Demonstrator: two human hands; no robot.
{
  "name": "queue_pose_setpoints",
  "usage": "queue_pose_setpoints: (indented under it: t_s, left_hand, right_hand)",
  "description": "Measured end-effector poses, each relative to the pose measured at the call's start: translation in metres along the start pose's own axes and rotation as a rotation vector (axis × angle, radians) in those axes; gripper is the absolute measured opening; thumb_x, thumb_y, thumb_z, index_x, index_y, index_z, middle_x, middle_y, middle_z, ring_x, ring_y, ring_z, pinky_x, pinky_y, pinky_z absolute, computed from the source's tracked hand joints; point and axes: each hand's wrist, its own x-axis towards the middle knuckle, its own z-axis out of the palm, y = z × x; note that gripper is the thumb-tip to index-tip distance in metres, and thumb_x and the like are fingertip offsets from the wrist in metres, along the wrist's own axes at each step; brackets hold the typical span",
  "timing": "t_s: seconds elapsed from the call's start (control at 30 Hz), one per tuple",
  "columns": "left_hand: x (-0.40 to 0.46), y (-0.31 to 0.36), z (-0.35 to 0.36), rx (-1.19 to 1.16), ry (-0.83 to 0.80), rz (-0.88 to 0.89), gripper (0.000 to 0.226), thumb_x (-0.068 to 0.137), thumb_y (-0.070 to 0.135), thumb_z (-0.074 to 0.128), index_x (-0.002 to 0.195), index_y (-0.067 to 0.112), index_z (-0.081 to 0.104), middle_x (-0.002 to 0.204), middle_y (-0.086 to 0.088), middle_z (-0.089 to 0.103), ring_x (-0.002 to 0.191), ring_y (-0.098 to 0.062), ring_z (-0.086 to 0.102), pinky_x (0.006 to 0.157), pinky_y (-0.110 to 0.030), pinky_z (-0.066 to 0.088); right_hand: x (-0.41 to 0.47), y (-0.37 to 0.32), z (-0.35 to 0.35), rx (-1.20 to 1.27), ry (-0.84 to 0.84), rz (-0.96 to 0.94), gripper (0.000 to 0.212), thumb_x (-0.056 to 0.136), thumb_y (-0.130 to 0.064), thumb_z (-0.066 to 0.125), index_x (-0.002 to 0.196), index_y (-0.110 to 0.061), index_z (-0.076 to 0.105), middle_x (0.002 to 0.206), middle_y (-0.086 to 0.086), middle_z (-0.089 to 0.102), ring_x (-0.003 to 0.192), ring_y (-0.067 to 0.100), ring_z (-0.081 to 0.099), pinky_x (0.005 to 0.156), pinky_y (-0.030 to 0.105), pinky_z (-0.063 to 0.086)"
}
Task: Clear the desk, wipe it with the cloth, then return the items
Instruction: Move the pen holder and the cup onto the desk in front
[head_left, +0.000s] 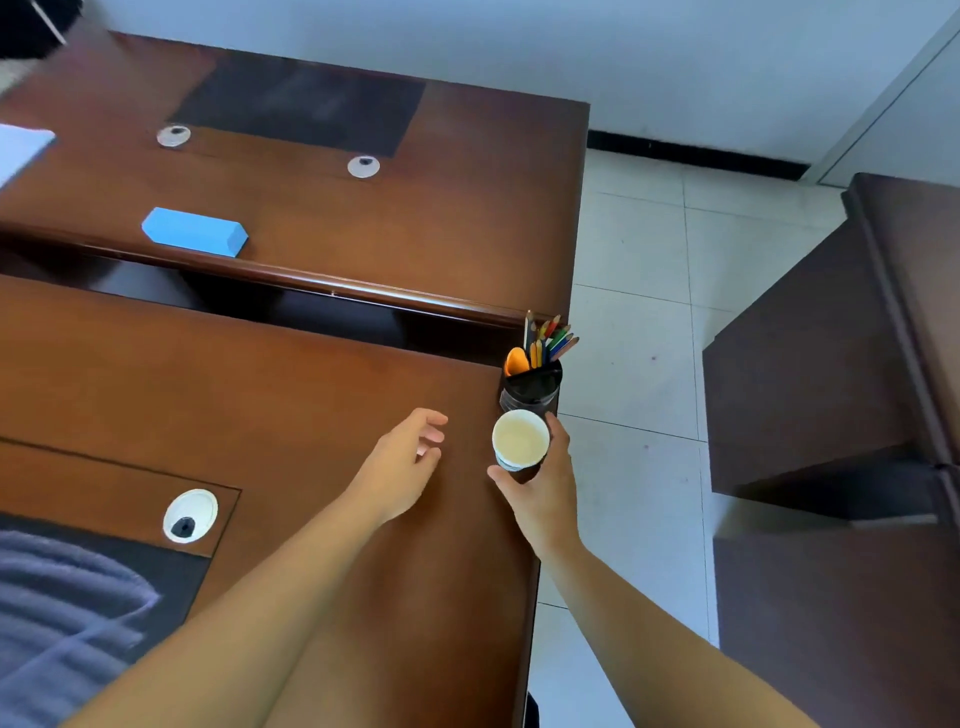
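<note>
My right hand grips a white paper cup at the right edge of the near brown desk, thumb on its near side and fingers round the far side. Just behind the cup stands a black pen holder full of coloured pencils, at the desk's far right corner. My left hand hovers over the desk to the left of the cup, fingers loosely curled and holding nothing. A grey cloth lies on a dark mat at the lower left.
A second brown desk lies beyond, carrying a blue box, a dark mat and white paper at the far left. Tiled floor runs to the right. A dark cabinet stands at the right.
</note>
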Motion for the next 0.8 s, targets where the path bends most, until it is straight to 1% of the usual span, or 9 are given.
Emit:
queue_pose_setpoints:
  t_s: [0.1,0.13,0.23,0.4,0.47,0.53,0.6,0.67,0.8]
  left_hand:
    - [0.025,0.008,0.010,0.003,0.016,0.005,0.040,0.104,0.011,0.059,0.137,0.031,0.051,0.124,0.013,0.062,0.106,-0.009,0.063,0.088,-0.011,0.044]
    - [0.032,0.010,0.013,0.006,0.016,0.006,0.042,0.103,0.010,0.061,0.138,0.031,0.051,0.125,0.013,0.061,0.107,-0.010,0.064,0.091,-0.012,0.046]
    - [0.055,0.016,0.024,0.007,0.015,0.009,0.052,0.099,0.009,0.069,0.141,0.031,0.049,0.133,0.011,0.060,0.114,-0.009,0.062,0.104,-0.026,0.052]
    - [0.088,0.028,0.042,-0.027,0.019,0.060,0.079,0.088,0.019,0.084,0.152,0.035,0.040,0.151,0.011,0.052,0.134,-0.010,0.054,0.110,-0.030,0.047]
    - [0.097,0.036,0.049,-0.090,-0.009,0.114,0.097,0.080,0.024,0.091,0.157,0.037,0.032,0.157,0.012,0.047,0.141,-0.010,0.048,0.115,-0.035,0.044]
    - [0.105,0.042,0.058,-0.179,-0.046,0.177,0.108,0.075,0.028,0.095,0.158,0.036,0.028,0.157,0.015,0.047,0.144,-0.012,0.046,0.117,-0.035,0.043]
    - [0.111,0.045,0.067,-0.244,-0.056,0.225,0.110,0.072,0.033,0.097,0.158,0.036,0.028,0.154,0.018,0.049,0.143,-0.012,0.048,0.116,-0.033,0.044]
    - [0.116,0.047,0.074,-0.281,-0.027,0.246,0.107,0.070,0.035,0.098,0.155,0.038,0.032,0.148,0.023,0.052,0.138,-0.007,0.051,0.115,-0.031,0.047]
    - [0.124,0.045,0.077,-0.260,0.049,0.270,0.090,0.070,0.037,0.097,0.140,0.049,0.043,0.133,0.031,0.060,0.127,0.001,0.058,0.111,-0.038,0.053]
  right_hand:
    - [0.001,0.004,0.006,0.009,0.037,-0.010,0.104,0.073,-0.040,0.097,0.154,-0.038,0.031,0.148,-0.011,0.051,0.138,0.014,0.050,0.111,0.042,0.053]
    - [0.001,0.005,0.005,0.009,0.042,-0.019,0.102,0.073,-0.039,0.097,0.153,-0.038,0.033,0.146,-0.012,0.052,0.137,0.013,0.050,0.109,0.041,0.054]
    - [0.005,0.009,-0.001,-0.016,0.039,-0.065,0.098,0.075,-0.036,0.096,0.153,-0.033,0.038,0.144,-0.011,0.053,0.135,0.013,0.051,0.105,0.037,0.056]
    - [0.011,0.022,-0.023,-0.047,0.020,-0.139,0.088,0.073,-0.034,0.097,0.146,-0.030,0.048,0.132,-0.018,0.052,0.125,0.009,0.053,0.094,0.026,0.057]
    - [0.011,0.027,-0.033,-0.038,0.031,-0.141,0.087,0.072,-0.034,0.098,0.144,-0.031,0.049,0.131,-0.016,0.053,0.121,0.010,0.055,0.090,0.022,0.055]
    - [0.013,0.030,-0.041,-0.023,0.056,-0.144,0.087,0.071,-0.033,0.099,0.142,-0.034,0.048,0.131,-0.014,0.055,0.121,0.012,0.056,0.087,0.019,0.053]
    - [0.016,0.033,-0.048,-0.006,0.081,-0.147,0.089,0.070,-0.030,0.100,0.140,-0.039,0.045,0.131,-0.014,0.054,0.119,0.012,0.056,0.085,0.016,0.051]
    - [0.021,0.034,-0.053,0.015,0.091,-0.137,0.089,0.070,-0.029,0.100,0.140,-0.040,0.045,0.131,-0.014,0.055,0.119,0.011,0.056,0.084,0.016,0.050]
    - [0.033,0.038,-0.059,0.023,0.104,-0.131,0.086,0.071,-0.028,0.099,0.141,-0.033,0.049,0.132,-0.014,0.055,0.119,0.013,0.057,0.084,0.019,0.052]
